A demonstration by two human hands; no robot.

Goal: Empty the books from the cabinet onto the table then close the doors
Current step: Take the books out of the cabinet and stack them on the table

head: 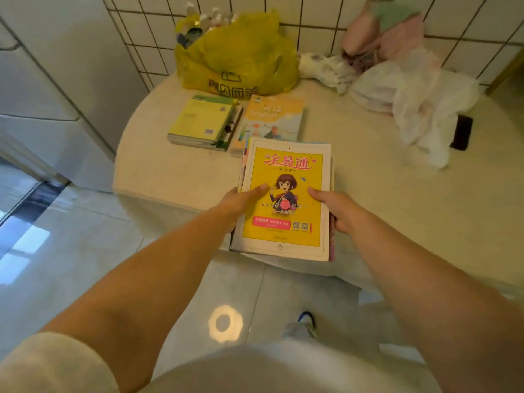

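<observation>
Head view shows both hands, left hand (241, 204) and right hand (337, 211), gripping the yellow-covered book stack (283, 199) at the surface (170, 171) edge, just nearer than the English textbook (273, 119); judged best slid fully on before letting go.

Warm, fairly even indoor light is covering the scene; a round lamp reflection (225, 323) is glaring off the glossy floor (85, 251), and window light is reflecting at the left edge. Wide-angle distortion is bending the wall tiles (312, 12) and table (397, 194) rim toward the corners. Overall focus is looking soft, with blur smearing the far clutter.
</observation>
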